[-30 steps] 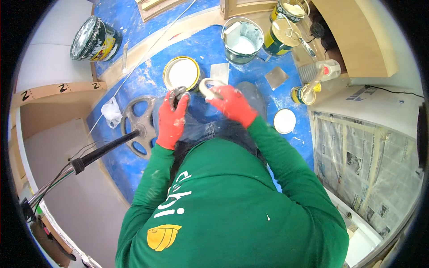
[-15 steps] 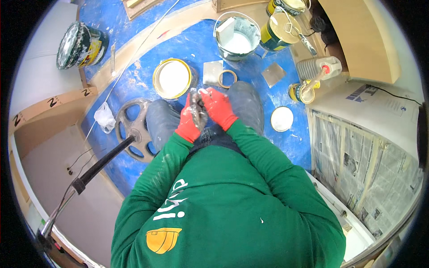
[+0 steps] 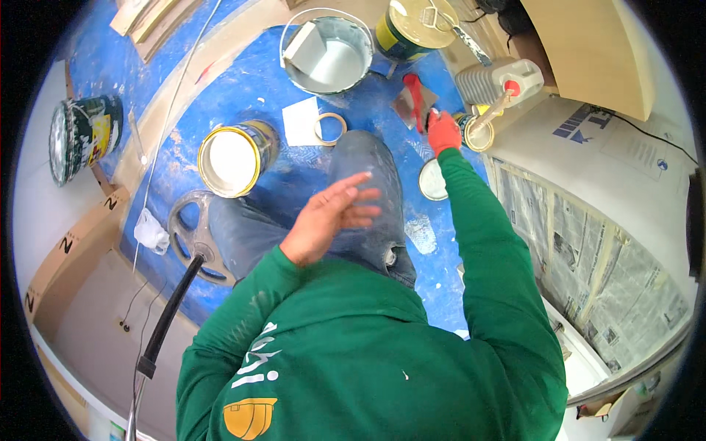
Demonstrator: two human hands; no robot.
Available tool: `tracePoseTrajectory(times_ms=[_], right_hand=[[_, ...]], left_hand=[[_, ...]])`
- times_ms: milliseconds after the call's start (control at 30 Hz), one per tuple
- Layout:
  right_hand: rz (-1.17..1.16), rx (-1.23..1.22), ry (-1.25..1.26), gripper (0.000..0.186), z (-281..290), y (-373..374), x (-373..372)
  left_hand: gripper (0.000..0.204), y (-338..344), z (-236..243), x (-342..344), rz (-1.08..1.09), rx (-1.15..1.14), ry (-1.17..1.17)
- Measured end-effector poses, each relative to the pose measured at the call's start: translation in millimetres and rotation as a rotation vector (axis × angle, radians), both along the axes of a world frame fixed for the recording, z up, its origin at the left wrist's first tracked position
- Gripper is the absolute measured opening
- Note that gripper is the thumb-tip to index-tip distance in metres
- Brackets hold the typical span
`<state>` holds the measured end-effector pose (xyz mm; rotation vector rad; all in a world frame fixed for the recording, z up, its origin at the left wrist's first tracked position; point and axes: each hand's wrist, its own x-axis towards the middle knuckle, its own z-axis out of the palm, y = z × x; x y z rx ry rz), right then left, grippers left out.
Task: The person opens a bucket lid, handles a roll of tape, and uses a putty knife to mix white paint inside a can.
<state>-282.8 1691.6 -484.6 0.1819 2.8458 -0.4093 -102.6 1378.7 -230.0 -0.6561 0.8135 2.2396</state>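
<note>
My left hand (image 3: pixel 334 214) is bare, its fingers stretched out and holding nothing, above my lap. My right hand (image 3: pixel 445 134) wears a red work glove and reaches forward to the right. Close by its fingertips a loose red glove (image 3: pixel 413 99), long and limp, overlies a metal plate (image 3: pixel 403 110) on the floor. Whether the fingers still touch that glove I cannot tell; they are foreshortened, with a dark patch on their inner side. A round white-topped lid or tub (image 3: pixel 432 180) lies just below the right wrist.
Blue sheeting (image 3: pixel 243 88) covers the floor. Around it stand an open pail of white paint (image 3: pixel 229 162), a grey bucket (image 3: pixel 338 66), a lidded tub (image 3: pixel 415 29), a plastic canister (image 3: pixel 500 79) and a small can (image 3: pixel 479 136). A tape roll (image 3: pixel 331 128) and a wheel-shaped stand base (image 3: pixel 198 235) lie nearer.
My hands were together, both gloved in red; now they are apart. The left glove is off. My right hand has moved far right, and the view has shifted rightward.
</note>
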Motion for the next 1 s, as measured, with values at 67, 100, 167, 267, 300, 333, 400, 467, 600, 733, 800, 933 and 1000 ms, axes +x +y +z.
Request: tracePoseTrajectory(times_ms=[67, 100, 167, 267, 300, 333, 400, 467, 600, 733, 800, 933, 1000], right_hand=[[-0.104, -0.006, 0.035, 0.065, -34, 27, 2], [-0.091, 0.01, 0.044, 0.069, -43, 37, 9], [-0.01, 0.052, 0.173, 0.06, -32, 27, 24], [-0.388, -1.028, -0.169, 0.034, 69, -46, 33], [-0.461, -1.264, -0.229, 0.025, 113, -81, 44], [-0.362, -1.223, -0.21, 0.023, 153, -109, 52], [-0.31, -1.167, -0.191, 0.021, 182, -146, 75], [-0.289, -1.201, -0.185, 0.024, 167, -147, 90], [-0.321, -1.698, -0.55, 0.058, 192, -133, 106], [-0.685, -1.865, -0.887, 0.07, 235, -97, 101], [-0.717, -1.853, -0.873, 0.071, 234, -89, 105], [-0.852, -1.815, -0.615, 0.063, 206, -90, 116], [-0.681, -1.753, -0.537, 0.062, 195, -97, 96]], left_hand=[[0.051, 1, -31, -13, -0.042, -0.163, -0.002], [0.053, 2, -39, -20, -0.086, -0.237, 0.024], [0.05, 9, -62, -29, -0.121, -0.369, -0.002], [0.047, 27, -97, -57, -0.004, -0.592, -0.04], [0.048, 33, -107, -68, 0.046, -0.665, -0.044], [0.046, 38, -117, -81, 0.087, -0.731, 0.007], [0.053, 47, -132, -109, 0.178, -0.854, 0.131], [0.059, 47, -138, -120, 0.057, -1.092, 0.14], [0.064, 19, -165, -120, -0.107, -1.411, 0.172], [0.06, 41, -180, -97, -0.362, -1.426, 0.343], [0.062, 59, -185, -94, -0.349, -1.444, 0.39], [0.067, 31, -195, -102, -0.294, -1.296, 0.077], [0.067, 29, -170, -105, -0.119, -0.833, -0.217]])
